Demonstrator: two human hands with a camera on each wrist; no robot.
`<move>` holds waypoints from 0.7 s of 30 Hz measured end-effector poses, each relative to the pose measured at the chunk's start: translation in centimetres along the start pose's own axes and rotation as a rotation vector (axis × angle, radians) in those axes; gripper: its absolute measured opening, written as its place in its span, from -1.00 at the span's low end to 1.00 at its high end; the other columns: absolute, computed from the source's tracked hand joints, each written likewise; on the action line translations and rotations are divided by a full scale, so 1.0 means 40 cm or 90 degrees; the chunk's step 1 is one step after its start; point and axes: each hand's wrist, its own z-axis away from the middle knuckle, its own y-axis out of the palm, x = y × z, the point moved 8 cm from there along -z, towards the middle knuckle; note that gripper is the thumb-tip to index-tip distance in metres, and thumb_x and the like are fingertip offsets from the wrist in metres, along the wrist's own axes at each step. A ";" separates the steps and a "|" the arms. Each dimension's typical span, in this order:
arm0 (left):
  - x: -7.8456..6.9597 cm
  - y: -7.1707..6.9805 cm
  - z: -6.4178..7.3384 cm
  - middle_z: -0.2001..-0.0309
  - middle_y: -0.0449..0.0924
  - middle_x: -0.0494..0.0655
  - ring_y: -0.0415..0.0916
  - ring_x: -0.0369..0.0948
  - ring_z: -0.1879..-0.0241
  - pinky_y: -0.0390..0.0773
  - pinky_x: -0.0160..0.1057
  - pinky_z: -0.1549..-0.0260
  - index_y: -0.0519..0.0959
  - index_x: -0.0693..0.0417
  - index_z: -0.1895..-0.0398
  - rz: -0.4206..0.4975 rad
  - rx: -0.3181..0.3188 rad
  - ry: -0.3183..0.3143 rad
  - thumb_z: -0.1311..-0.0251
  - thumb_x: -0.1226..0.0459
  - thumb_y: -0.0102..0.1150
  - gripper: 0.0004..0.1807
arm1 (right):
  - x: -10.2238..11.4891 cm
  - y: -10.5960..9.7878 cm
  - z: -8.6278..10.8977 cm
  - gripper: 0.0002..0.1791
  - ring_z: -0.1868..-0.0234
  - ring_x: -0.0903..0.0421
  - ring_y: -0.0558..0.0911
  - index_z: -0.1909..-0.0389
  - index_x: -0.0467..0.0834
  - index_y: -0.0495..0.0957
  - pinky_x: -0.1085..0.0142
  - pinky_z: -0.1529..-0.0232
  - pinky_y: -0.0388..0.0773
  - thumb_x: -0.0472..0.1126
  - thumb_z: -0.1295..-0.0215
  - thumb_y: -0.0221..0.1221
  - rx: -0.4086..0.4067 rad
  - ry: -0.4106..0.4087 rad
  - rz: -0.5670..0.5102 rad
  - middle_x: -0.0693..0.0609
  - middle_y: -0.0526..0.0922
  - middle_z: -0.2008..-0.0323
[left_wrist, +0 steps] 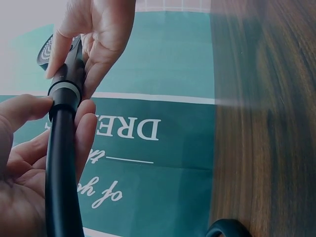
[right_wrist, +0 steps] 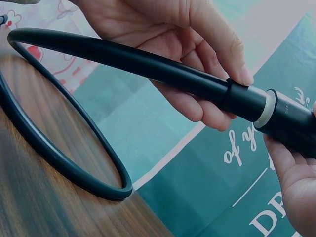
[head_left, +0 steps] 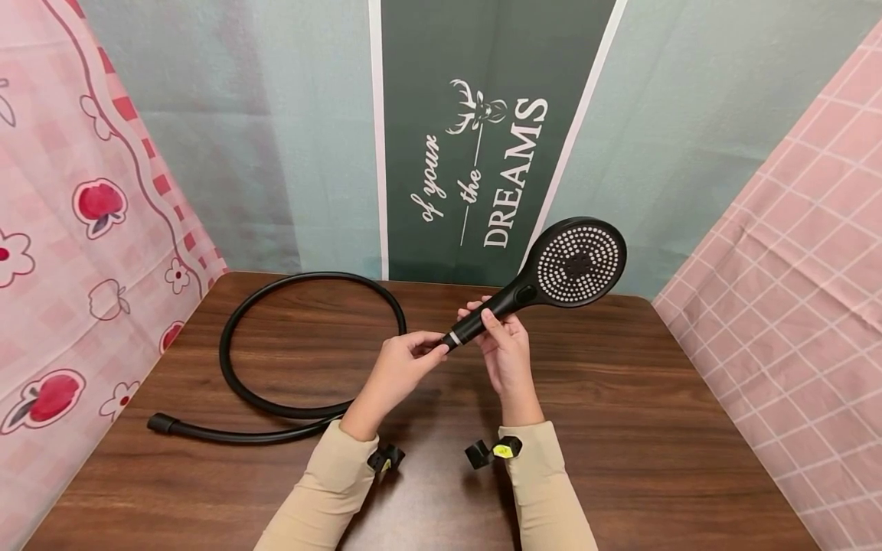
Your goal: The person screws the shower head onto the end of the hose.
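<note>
Hose and shower head brought together at the joint

Both hands are at work where the hose (head_left: 224, 352) meets the handle of the shower head (head_left: 579, 264), held up over the middle of the worktop (head_left: 654, 398). The step in hand looks to be working this joint; whether it is being screwed tight or undone cannot be told from here. Either way, the next move seems to call for a steady handle and a turn of the hose's end collar (right_wrist: 248, 103), with the two parts kept in line.

The left hand (head_left: 403, 363) pinches the collar, thumb on one side and bent fingers on the other, leaving no gap but the collar's own width. The right hand (head_left: 506, 348) has its fingers closed round the handle, thumb across the front.

The shower head is black, tilted up towards the far right, its round face dotted with pale nozzles and facing the near side. An oval button sits on its neck. A pale ring (right_wrist: 267, 109) shows between collar and handle. The hose is black and smooth, lying in a wide loop on the left of the worktop, its loose end (head_left: 161, 423) pointing left.
</note>
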 end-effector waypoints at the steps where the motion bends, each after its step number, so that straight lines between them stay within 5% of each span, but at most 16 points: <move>1: -0.001 0.000 0.000 0.22 0.77 0.05 0.74 -0.03 0.18 0.68 -0.23 0.22 0.69 0.15 -0.01 0.001 0.000 0.001 -0.30 0.24 0.26 -0.72 | 0.000 0.000 0.000 -0.83 0.10 0.12 0.77 -0.02 -0.15 0.45 0.28 -0.05 0.65 -0.34 -0.50 0.02 0.000 0.001 0.000 0.02 0.73 0.17; 21: 0.002 -0.006 -0.001 0.21 0.77 0.02 0.71 -0.19 0.25 0.67 -0.25 0.26 0.70 0.14 0.00 -0.013 -0.003 -0.013 -0.27 0.23 0.29 -0.72 | 0.001 0.002 0.001 -0.84 0.12 0.13 0.77 0.00 -0.14 0.47 0.29 -0.04 0.65 -0.35 -0.50 0.01 0.001 0.001 -0.002 0.03 0.74 0.18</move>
